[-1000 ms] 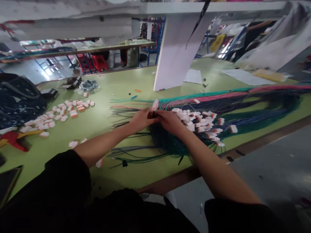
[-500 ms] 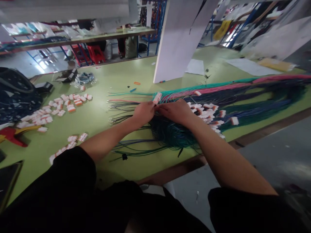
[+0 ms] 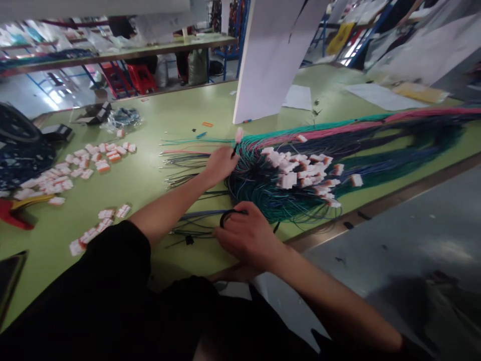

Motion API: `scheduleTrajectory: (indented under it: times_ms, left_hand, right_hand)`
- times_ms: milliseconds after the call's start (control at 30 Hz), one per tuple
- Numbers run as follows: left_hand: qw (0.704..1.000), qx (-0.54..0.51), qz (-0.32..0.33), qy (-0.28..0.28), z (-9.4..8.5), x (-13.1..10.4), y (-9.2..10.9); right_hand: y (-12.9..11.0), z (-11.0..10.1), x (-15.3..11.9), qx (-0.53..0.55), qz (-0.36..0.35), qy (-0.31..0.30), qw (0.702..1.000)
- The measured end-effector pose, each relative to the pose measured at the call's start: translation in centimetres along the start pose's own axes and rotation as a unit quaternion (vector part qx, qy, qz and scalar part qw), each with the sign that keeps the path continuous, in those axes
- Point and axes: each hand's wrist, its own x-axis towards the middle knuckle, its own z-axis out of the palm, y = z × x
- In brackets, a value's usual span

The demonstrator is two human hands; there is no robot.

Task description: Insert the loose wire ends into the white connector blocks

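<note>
My left hand [image 3: 221,164] is closed at the near end of the wire bundle. A white connector [image 3: 239,134] sticks up beyond its fingertips, with something black just below it. Lower down, near the table's front edge, my right hand [image 3: 248,235] is curled around a black ring-shaped thing [image 3: 225,219]; whether it is a tape roll or a tool handle I cannot tell. Between and beyond the hands lies a thick bundle of green, pink and dark wires [image 3: 255,193]. White connectors [image 3: 306,170] are heaped on it, and bare wire ends [image 3: 171,163] fan out to the left.
Loose white-and-orange connectors [image 3: 48,180] lie on the green table [image 3: 169,113] at the left, by a red and yellow tool [image 3: 17,213]. A white panel [image 3: 276,60] stands upright behind the wires. Paper sheets [image 3: 379,95] lie at the back right.
My right hand has left the left hand and moved down toward the table's front edge, where the black ring now shows in it. The left hand stays by the upright connector.
</note>
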Motion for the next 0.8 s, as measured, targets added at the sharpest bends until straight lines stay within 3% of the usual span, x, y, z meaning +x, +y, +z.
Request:
scheduleTrajectory:
  times_ms: [167, 333, 400, 467, 533, 600, 700, 800]
  left_hand:
    - [0.994, -0.051, 0.096, -0.025, -1.0, 0.0, 1.4]
    - [0.954, -0.205, 0.055, -0.21, -1.7, 0.4, 1.4]
    - [0.944, -0.225, 0.059, -0.235, -1.6, 0.6, 1.2]
    - [0.961, -0.161, 0.074, -0.21, -1.2, 0.8, 1.4]
    - [0.983, -0.044, 0.095, -0.149, -0.6, 0.7, 1.9]
    - [0.986, 0.055, 0.12, -0.102, 0.1, 0.4, 2.6]
    - [0.969, 0.129, 0.176, -0.112, 0.9, -0.3, 3.3]
    - [0.944, 0.178, 0.233, -0.152, 0.6, -0.6, 3.6]
  right_hand:
    - [-1.0, 0.4, -1.0, 0.063, 0.018, -0.027, 0.997]
    - [-2.1, 1.2, -2.1, 0.125, -0.026, -0.059, 0.99]
    - [-2.6, 1.5, -2.5, 0.131, -0.031, -0.07, 0.988]
    - [-2.8, 1.6, -2.6, 0.115, -0.033, -0.084, 0.989]
    - [-2.8, 1.6, -2.6, 0.09, -0.033, -0.101, 0.99]
    - [-2.9, 1.6, -2.4, 0.079, -0.028, -0.119, 0.989]
    - [-2.6, 1.5, -2.2, 0.089, -0.03, -0.118, 0.989]
    - [-1.0, 0.9, -2.0, 0.117, -0.019, -0.044, 0.992]
